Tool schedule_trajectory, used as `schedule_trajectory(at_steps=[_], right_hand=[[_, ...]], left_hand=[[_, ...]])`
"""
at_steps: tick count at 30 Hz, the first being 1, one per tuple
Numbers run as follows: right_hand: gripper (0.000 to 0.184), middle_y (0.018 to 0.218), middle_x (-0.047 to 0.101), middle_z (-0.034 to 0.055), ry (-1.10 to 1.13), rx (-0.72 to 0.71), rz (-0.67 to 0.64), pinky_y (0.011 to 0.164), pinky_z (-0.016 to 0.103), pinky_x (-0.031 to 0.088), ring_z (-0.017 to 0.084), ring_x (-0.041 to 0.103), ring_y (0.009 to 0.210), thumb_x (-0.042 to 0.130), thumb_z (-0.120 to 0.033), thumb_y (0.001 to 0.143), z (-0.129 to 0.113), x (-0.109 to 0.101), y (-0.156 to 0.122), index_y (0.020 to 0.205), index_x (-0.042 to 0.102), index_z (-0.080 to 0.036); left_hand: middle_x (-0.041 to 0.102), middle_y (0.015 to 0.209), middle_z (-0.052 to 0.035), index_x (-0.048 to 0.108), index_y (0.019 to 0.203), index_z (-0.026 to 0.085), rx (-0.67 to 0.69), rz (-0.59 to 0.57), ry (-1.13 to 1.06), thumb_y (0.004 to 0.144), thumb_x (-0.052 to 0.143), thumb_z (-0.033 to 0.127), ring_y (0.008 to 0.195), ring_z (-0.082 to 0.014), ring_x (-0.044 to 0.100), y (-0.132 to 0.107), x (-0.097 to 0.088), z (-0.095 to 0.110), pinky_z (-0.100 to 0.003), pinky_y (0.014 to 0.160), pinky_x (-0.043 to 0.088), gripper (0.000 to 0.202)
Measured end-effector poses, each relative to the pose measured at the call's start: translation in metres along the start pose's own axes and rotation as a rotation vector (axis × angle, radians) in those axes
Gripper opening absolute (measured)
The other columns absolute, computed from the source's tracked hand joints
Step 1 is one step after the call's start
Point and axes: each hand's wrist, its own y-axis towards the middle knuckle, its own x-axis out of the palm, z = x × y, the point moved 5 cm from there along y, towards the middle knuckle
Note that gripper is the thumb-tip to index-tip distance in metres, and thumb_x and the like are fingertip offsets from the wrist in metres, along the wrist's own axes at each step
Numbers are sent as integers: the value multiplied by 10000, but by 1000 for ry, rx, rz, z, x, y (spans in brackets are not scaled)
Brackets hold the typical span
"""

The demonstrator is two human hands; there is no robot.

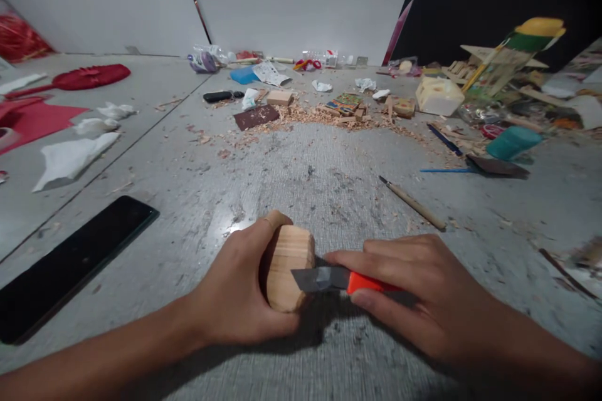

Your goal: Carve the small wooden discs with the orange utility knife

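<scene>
A rounded, pale wooden block [288,266] with visible grain is gripped in my left hand [239,285], thumb below and fingers wrapped over its top and far side. My right hand [418,291] is closed around the orange handle of a utility knife [324,278]. The knife's grey blade points left, and its tip overlaps the right part of the block's face; whether it touches the wood I cannot tell. Beyond my right hand, a thin carving tool with a wooden handle [416,203] lies on the grey floor.
A black phone [79,263] lies at the left. Wood shavings [324,116] form a heap ahead, with a brown sandpaper piece [256,118] beside it. At the right are a teal cylinder [513,142], a blue pen-like stick [444,140] and clutter. Crumpled white tissue [75,156] lies left.
</scene>
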Motion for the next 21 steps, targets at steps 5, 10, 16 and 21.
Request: schedule_trajectory(at_steps=[5,10,16,21], right_hand=[[407,780,729,-18,-87,-64,36,614,309,387,146,643,631,477,-428,1203,7,-1,-2,1500,707,-272],[366,804,820,56,-408,220,486,564,325,420,223,707,651,574,-479,1146,75,-65,-10,1214,871,-277],[343,1206,857,84,-308,164,446,804,378,605,258,820,937,627,-390,1116,47,-69,-4,1391,792,-268],[327,1024,853,32,25,59,137,771,309,585,177,785,835,564,-332,1155,3,-20,1,1406,754,-245]], left_hand=[[569,733,71,496,978,252,58,-74,-87,609,796,319,591,-133,493,-3,0,-1,-254,513,360,481],[673,846,44,541,1032,274,251,-144,-127,591,779,528,643,-168,591,-16,-2,16,-306,618,474,562],[619,830,46,503,1135,280,30,115,-71,720,753,343,672,-169,569,-9,-10,13,-286,604,456,488],[631,846,39,520,1145,267,16,193,61,688,774,331,660,-172,579,-4,-13,6,-292,598,467,527]])
